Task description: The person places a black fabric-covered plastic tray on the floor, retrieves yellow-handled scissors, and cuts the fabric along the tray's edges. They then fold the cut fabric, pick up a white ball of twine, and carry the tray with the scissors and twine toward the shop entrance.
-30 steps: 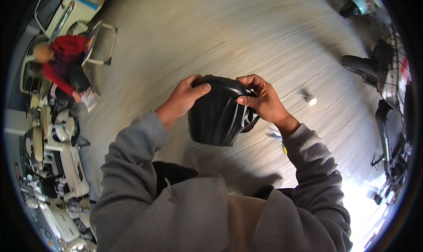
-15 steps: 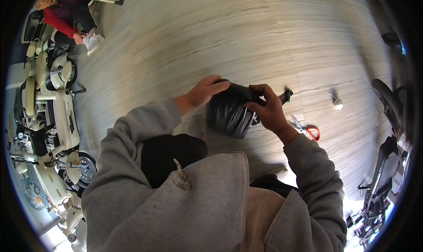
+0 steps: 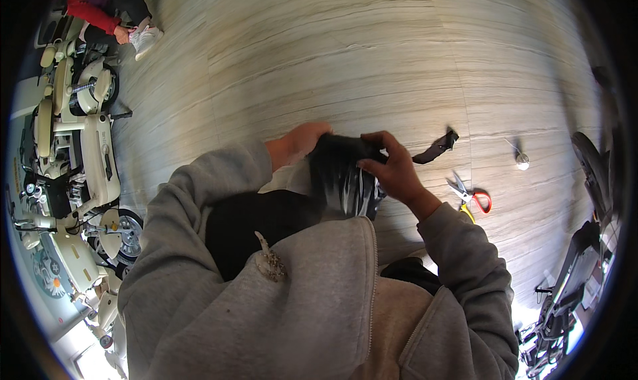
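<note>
A bulky black plastic-wrapped bundle (image 3: 345, 180), glossy and creased, is held above the floor in front of my lap. My left hand (image 3: 302, 142) grips its upper left edge, its fingertips hidden behind the plastic and slightly blurred. Pinched at the bundle's upper right edge, the plastic is between the thumb and fingers of my right hand (image 3: 393, 169). A twisted black strip (image 3: 435, 148) extends beyond the right hand over the floor. Below it, to the right of my right wrist, lie scissors (image 3: 470, 197) with red and yellow handles, their blades apart.
A small white ball of string (image 3: 522, 161) lies right of the scissors on the wood-patterned floor (image 3: 319, 67). Cream scooters (image 3: 96, 160) line the left side. A person (image 3: 100, 14) in red sits at the upper left. Dark wheeled vehicles (image 3: 578, 260) stand along the right.
The bundle has turned and come closer to my body, with both hands still on it. More of the black strip shows at the right. The view has shifted slightly.
</note>
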